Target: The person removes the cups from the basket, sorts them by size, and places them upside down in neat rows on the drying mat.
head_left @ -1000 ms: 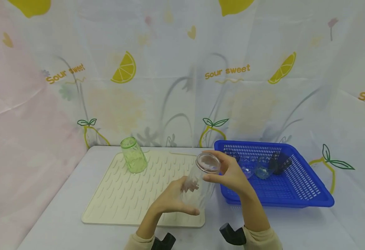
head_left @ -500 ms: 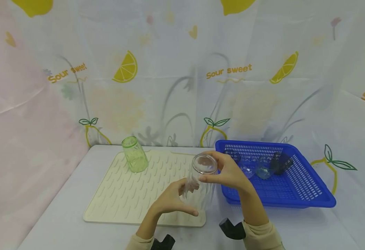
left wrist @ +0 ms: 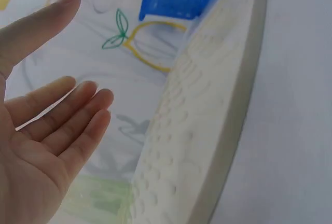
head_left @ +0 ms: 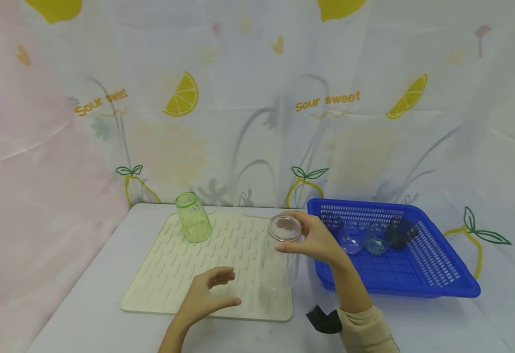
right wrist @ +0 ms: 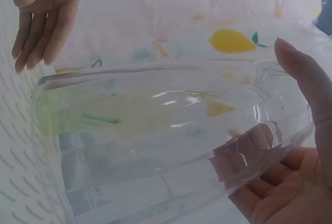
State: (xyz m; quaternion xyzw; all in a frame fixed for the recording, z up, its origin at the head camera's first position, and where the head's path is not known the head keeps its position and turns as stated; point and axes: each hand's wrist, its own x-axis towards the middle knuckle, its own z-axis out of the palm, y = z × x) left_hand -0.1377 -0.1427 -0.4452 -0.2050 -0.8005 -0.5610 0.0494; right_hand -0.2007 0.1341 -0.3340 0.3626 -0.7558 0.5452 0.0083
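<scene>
A tall clear drinking glass [head_left: 278, 264] is upside down, its thick base upward, over the right end of the cream drying mat [head_left: 160, 294]. My right hand [head_left: 312, 238] grips it near the base, thumb on one side and fingers round the other; in the right wrist view the glass [right wrist: 171, 125] fills the middle. Whether its rim touches the mat I cannot tell. My left hand [head_left: 206, 294] is apart from the glass, above the mat's front part, fingers and thumb spread with nothing between them. A green glass [head_left: 194, 218] stands upside down at the mat's back left.
A blue plastic basket [head_left: 385, 289] stands right of the mat, holding several glasses, some clear [head_left: 377, 239] and some dark [head_left: 402, 233]. A white cloth with lemon prints hangs behind the table [head_left: 85, 304].
My left hand has let go of the clear glass and moved left. The right hand has brought the glass slightly left and more upright. The head view has shifted a little.
</scene>
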